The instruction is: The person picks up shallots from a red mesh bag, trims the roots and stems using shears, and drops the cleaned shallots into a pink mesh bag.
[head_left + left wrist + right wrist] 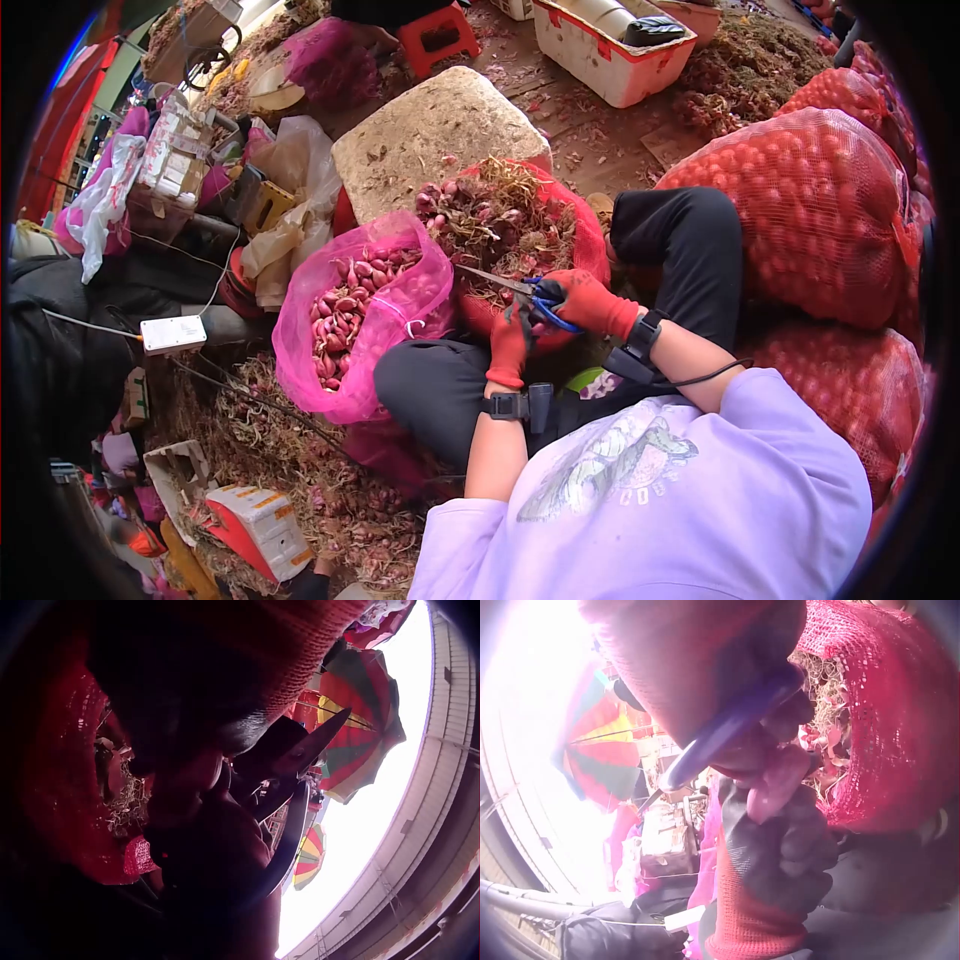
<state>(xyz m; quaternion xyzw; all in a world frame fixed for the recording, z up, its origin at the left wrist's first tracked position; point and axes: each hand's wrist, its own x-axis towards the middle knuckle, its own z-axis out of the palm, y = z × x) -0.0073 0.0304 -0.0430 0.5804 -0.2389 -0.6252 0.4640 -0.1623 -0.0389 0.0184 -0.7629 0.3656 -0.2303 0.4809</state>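
Observation:
Both hands wear red knit gloves with dark palms. My right hand (592, 300) grips a pair of scissors (498, 279) by its blue handles (731, 731); the blades point left in the head view. Just below, my left hand (509, 347) holds a pink shallot (774, 787) at its fingers, close to the scissors handle. Behind the hands sits a red mesh bag (592, 235) full of shallots with dry roots and stalks (500, 215). A pink mesh bag (300, 290) of cleaner shallots (345, 320) stands left of the left hand.
Large red mesh sacks (800, 190) are stacked at the right. A worn foam block (430, 135) lies beyond the bags, with a foam box (615, 55) farther back. Dry trimmings (300, 470) cover the ground at left, near a white power bank-like box (173, 334) on a cable.

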